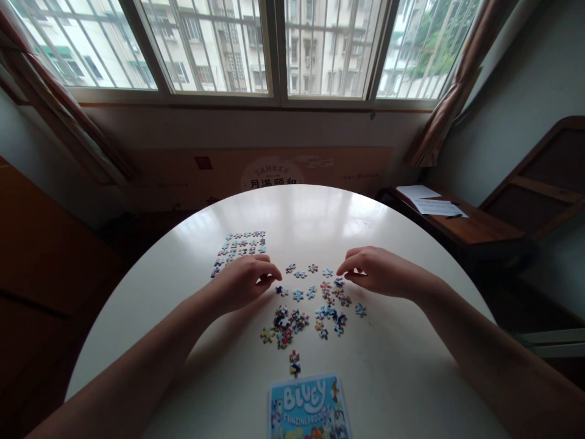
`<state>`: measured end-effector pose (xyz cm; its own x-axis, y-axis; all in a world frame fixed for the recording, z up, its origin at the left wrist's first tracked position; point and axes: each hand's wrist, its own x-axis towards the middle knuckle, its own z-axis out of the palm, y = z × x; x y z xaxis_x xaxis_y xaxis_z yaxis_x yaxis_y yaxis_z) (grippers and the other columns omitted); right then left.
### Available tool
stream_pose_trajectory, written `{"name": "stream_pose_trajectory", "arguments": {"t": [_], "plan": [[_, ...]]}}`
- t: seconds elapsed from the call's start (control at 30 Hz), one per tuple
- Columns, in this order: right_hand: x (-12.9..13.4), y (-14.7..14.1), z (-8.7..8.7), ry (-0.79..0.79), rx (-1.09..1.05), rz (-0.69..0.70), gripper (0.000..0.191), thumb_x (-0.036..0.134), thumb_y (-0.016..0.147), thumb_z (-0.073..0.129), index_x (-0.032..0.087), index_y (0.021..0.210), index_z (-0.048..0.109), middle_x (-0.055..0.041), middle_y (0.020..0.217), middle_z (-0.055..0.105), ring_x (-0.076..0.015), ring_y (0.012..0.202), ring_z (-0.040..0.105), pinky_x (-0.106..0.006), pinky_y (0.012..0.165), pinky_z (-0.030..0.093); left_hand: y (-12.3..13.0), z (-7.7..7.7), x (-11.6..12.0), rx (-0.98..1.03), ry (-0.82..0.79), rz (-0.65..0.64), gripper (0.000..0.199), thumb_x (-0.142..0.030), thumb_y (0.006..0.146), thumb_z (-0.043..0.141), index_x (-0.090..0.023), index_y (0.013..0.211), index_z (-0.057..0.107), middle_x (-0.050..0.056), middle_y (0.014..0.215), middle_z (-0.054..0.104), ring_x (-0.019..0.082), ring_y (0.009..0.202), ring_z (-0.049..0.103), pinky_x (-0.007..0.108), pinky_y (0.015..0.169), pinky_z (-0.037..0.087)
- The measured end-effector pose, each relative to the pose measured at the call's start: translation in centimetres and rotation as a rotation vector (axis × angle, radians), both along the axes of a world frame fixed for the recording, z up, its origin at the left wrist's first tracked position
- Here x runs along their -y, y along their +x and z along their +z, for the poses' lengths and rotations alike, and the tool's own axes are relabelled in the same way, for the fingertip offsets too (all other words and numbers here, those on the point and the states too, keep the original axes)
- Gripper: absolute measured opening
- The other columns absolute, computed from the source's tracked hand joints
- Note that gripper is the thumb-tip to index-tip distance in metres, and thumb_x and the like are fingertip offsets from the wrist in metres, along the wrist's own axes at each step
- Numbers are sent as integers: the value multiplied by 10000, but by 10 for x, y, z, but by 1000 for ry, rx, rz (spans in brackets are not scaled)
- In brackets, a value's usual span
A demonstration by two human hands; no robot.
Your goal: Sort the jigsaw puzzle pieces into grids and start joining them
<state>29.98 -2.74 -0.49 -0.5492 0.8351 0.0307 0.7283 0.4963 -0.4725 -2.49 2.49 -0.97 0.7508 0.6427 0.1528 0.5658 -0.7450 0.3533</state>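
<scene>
Puzzle pieces [284, 337] lie where, exactly?

On the white round table [402, 372], mostly between the two hands. A heap sits nearest the person, a smaller cluster [339, 322] to its right, and single pieces are scattered farther out.

And the neat rows [262, 242]?

Beyond the left hand [249, 277], which partly covers them. Those pieces stand apart from one another, presumably so each can be seen alone; setting them off to the left probably keeps them from mixing with the heap.

What are the hands doing?

Both hover low, fingers half curled, thumb and index near each other. The left is just beside a dark piece [281, 291]; the right hand [372, 271] has its fingertips by a small blue piece [339, 282]. I can't tell whether either touches or grips anything.

Why so low and curled?

My guess is that flat little pieces call for a fingertip pinch.

And that blue cover [307, 402]?

It reads BLUEY and lies at the near edge of view, likely there to be glanced at without getting in the way.
</scene>
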Motion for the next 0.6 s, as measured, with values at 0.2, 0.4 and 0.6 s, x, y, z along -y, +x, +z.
{"name": "stream_pose_trajectory", "arguments": {"t": [0.2, 0.4, 0.6], "plan": [[-2, -1, -3, 0, -2, -13, 270, 186, 948, 550, 242, 1099, 767, -55, 1053, 703, -143, 917, 644, -266, 779, 493, -2, -3, -1, 11, 1, -4, 267, -117, 879, 538, -225, 919, 778, 37, 916, 723, 147, 784, 664, 261, 680, 514], [-3, -5, -6, 30, 13, -76, 288, 180, 947, 527, 218, 1110, 762, -69, 1087, 701, -163, 958, 645, -285, 809, 504, -1, -3, -1, 11, -2, -2, 265, -124, 883, 538, -227, 923, 779, 36, 909, 719, 140, 761, 660, 267, 678, 512], [-4, -11, -10, 72, 53, -95, 318, 185, 954, 528, 229, 1197, 728, -62, 1151, 696, -184, 1022, 638, -321, 869, 504, -1, -2, 0, 0, 6, 4, 269, -107, 870, 545, -230, 915, 781, 37, 901, 717, 150, 777, 664, 274, 683, 508]]}}
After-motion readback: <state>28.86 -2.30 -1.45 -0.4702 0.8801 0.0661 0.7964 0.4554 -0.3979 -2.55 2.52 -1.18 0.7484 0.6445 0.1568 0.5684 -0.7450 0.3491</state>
